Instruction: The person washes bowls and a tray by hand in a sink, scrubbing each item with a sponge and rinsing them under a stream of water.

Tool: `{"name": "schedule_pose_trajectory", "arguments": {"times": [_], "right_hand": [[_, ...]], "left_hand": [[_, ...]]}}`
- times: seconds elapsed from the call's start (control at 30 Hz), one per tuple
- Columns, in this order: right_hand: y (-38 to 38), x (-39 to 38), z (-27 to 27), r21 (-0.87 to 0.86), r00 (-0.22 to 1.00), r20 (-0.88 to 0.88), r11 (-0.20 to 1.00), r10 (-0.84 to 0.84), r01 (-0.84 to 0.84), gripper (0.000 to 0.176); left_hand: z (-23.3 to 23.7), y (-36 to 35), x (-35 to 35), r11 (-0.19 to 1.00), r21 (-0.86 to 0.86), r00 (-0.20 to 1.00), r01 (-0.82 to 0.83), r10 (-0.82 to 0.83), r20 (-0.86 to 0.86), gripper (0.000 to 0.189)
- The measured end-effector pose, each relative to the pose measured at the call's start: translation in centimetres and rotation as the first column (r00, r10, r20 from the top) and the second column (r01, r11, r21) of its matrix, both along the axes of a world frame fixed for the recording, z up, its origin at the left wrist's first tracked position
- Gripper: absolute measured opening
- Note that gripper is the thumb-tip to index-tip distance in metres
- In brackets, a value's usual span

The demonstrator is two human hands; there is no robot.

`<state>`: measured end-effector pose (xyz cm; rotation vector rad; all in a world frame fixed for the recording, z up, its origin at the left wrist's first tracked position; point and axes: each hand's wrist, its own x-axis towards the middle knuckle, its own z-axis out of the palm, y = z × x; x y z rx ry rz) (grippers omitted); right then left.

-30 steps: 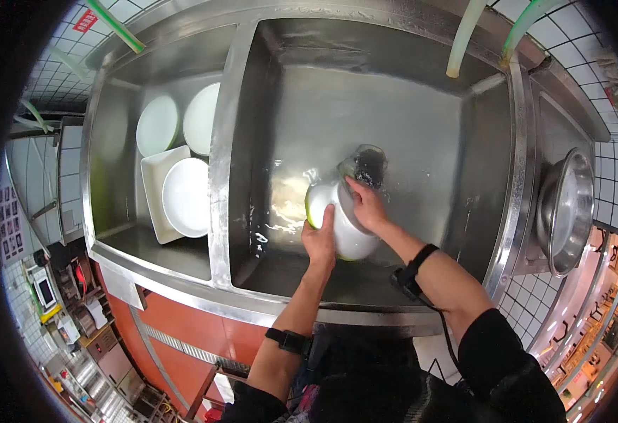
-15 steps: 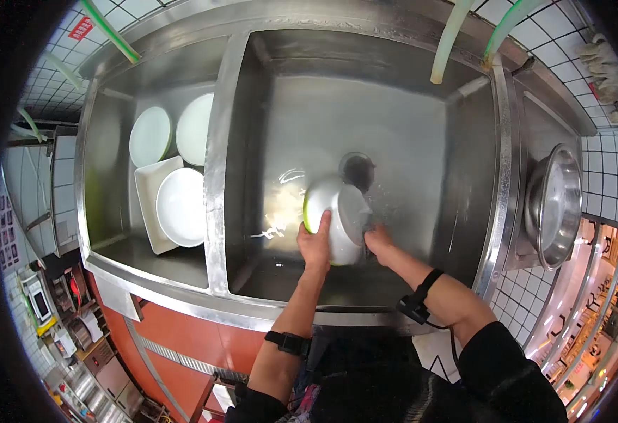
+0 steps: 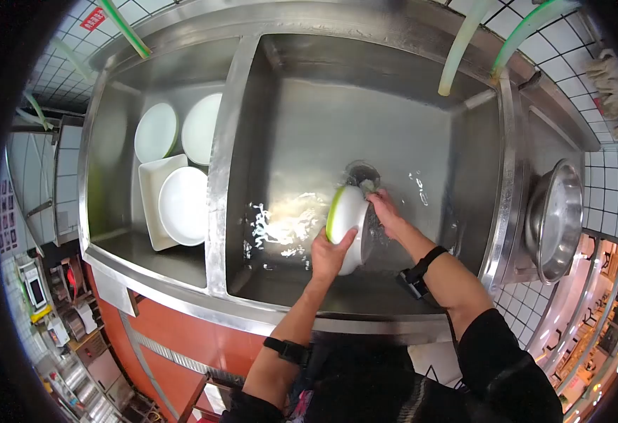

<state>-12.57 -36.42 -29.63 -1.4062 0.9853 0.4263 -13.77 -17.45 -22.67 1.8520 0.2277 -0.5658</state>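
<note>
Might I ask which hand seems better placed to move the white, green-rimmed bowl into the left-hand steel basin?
Likely the left hand: it grips the bowl and is nearer that basin; the right hand is farther.

Left basin (image 3: 115, 190): two plates (image 3: 156, 132) behind; tray (image 3: 152, 211) in front, dish (image 3: 183, 206) on it.
Right basin (image 3: 365, 113): bowl (image 3: 345, 218) between the hands (image 3: 329, 255), before the drain (image 3: 362, 170).
Right ledge (image 3: 545, 130): pan (image 3: 566, 218), beside the basin.

Left hand (image 3: 329, 256) is gripping a tilted white bowl (image 3: 348, 213) in the big sink (image 3: 365, 116); right hand (image 3: 386, 213) is working at its side. Dishes (image 3: 184, 206) are sitting in the left basin (image 3: 116, 201).
</note>
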Motion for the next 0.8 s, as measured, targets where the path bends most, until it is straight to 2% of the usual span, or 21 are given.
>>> {"name": "schedule_pose_trajectory", "arguments": {"times": [0.03, 0.1, 0.13, 0.2, 0.23, 0.3, 0.33, 0.47, 0.53, 0.57, 0.63, 0.67, 0.7, 0.77, 0.8], "right_hand": [[-0.2, 0.0, 0.4, -0.005, 1.000, 0.000, 1.000, 0.003, -0.003, 0.044], [-0.4, -0.9, 1.5, -0.142, 0.980, 0.136, 0.982, 0.144, -0.124, 0.035], [-0.3, -1.4, 2.0, -0.142, 0.980, 0.130, 0.981, 0.153, -0.135, 0.035], [0.6, -2.5, 2.9, -0.323, 0.888, 0.324, 0.921, 0.326, -0.220, 0.024], [1.3, -2.8, 3.8, -0.319, 0.887, 0.325, 0.921, 0.326, -0.222, 0.024], [2.7, -3.8, 5.5, -0.472, 0.786, 0.429, 0.852, 0.446, -0.226, 0.020], [3.5, -4.3, 5.7, -0.635, 0.698, 0.455, 0.751, 0.553, -0.181, 0.019], [6.0, -7.3, 8.8, -0.552, 0.747, 0.402, 0.791, 0.529, -0.263, 0.020], [6.7, -9.6, 8.4, -0.623, 0.738, 0.280, 0.701, 0.614, -0.347, 0.017], [6.9, -10.6, 7.9, -0.624, 0.739, 0.279, 0.701, 0.613, -0.346, 0.017], [6.8, -12.7, 5.6, -0.471, 0.813, 0.221, 0.789, 0.538, -0.394, 0.014], [6.5, -13.6, 3.0, -0.398, 0.871, 0.219, 0.855, 0.441, -0.333, 0.013], [6.0, -13.9, 1.3, -0.394, 0.871, 0.218, 0.856, 0.441, -0.335, 0.013], [5.2, -13.7, -0.9, -0.130, 0.944, -0.071, 0.935, 0.322, -0.329, 0.008], [5.3, -13.5, -1.4, 0.027, 0.994, -0.088, 0.998, 0.064, -0.062, 0.010]], "left_hand": [[0.0, -0.2, 0.1, 1.000, -0.005, 1.000, -0.003, 0.003, 0.000, 0.041], [-0.1, -0.4, -0.3, 0.997, -0.067, 0.999, -0.035, 0.034, -0.011, 0.042], [-0.2, -0.4, -0.4, 0.997, -0.067, 0.999, -0.045, 0.044, -0.017, 0.042], [-0.6, -0.1, -0.4, 0.999, -0.049, 1.000, -0.008, 0.009, 0.030, 0.043], [-1.1, 0.0, -0.4, 0.999, -0.046, 0.999, -0.010, 0.011, 0.030, 0.043], [-2.0, 0.0, -0.5, 0.998, -0.055, 0.998, -0.037, 0.040, 0.048, 0.044], [-2.4, 0.0, -0.4, 0.998, -0.056, 0.998, -0.039, 0.042, 0.046, 0.044], [-3.8, 0.6, -0.4, 0.993, -0.085, 0.996, -0.087, 0.086, -0.022, 0.046], [-3.4, 0.6, -0.1, 0.992, -0.079, 0.994, -0.102, 0.098, -0.054, 0.046], [-2.9, 0.5, 0.1, 0.992, -0.079, 0.994, -0.101, 0.097, -0.055, 0.046], [-2.7, 0.3, 0.2, 0.982, -0.094, 0.984, -0.165, 0.158, -0.081, 0.047], [-2.6, 0.2, 0.4, 0.982, -0.095, 0.984, -0.165, 0.157, -0.082, 0.047], [-2.6, 0.3, 0.4, 0.980, -0.098, 0.982, -0.173, 0.165, -0.090, 0.047], [-2.4, 0.5, 0.6, 0.977, -0.104, 0.979, -0.188, 0.177, -0.103, 0.047], [-1.8, 0.5, 0.8, 0.976, -0.106, 0.979, -0.188, 0.178, -0.102, 0.047]]}}
